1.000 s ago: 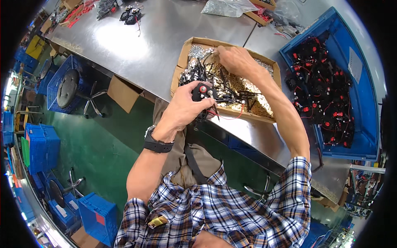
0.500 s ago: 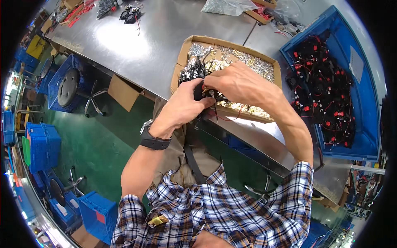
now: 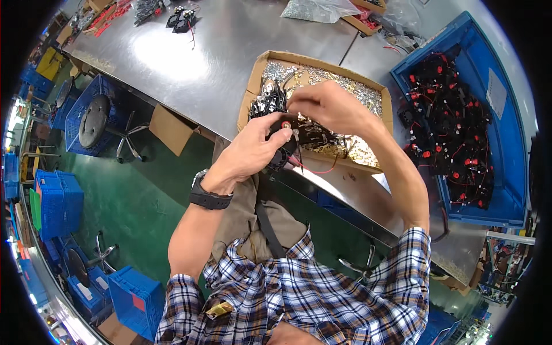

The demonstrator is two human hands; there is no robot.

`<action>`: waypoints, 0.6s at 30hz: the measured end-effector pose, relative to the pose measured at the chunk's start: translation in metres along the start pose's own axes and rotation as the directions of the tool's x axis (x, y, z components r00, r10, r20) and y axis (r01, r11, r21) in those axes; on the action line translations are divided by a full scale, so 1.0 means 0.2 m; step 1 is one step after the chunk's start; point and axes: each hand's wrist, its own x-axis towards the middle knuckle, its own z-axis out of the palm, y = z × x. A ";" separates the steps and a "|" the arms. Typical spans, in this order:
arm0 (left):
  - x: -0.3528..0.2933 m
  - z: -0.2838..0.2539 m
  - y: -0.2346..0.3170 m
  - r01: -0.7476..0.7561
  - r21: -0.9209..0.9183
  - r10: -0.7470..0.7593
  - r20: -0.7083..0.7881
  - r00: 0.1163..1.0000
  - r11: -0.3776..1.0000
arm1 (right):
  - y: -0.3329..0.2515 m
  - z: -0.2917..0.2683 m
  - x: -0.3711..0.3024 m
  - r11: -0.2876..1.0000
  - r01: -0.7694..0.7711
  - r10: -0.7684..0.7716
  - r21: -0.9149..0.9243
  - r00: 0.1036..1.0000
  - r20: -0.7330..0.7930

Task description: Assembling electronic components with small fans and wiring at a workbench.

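My left hand (image 3: 250, 150) grips a black molded part (image 3: 280, 160) with a red-ringed metal terminal and trailing red and black wires. The thumb lies next to that terminal, and the part is held at the near edge of a shallow cardboard tray (image 3: 256, 76). Above the tray my right hand (image 3: 336, 109) is apart from the part, its fingers curled together; whatever may be between their tips is hidden. Small silver and gold-colored metal pieces (image 3: 371, 99) fill the tray. Black leads with metal ends (image 3: 263, 107) are heaped at its left side.
The tray sits on a shiny metal table (image 3: 224, 63). To the right, a large blue bin (image 3: 512, 198) holds many black parts with red terminals and wires. Black parts (image 3: 181, 22) and a plastic bag of small pieces (image 3: 313, 10) lie farther back.
My right hand has moved off the part and slightly up, away from my left fingers. The red-ringed terminal, covered before, now shows beside my left thumb.
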 end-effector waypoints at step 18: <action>-0.01 0.02 0.04 0.122 -0.342 -0.101 0.079 0.992 0.932 | 0.40 0.01 0.03 0.778 -0.269 0.193 -0.567 0.962 -0.192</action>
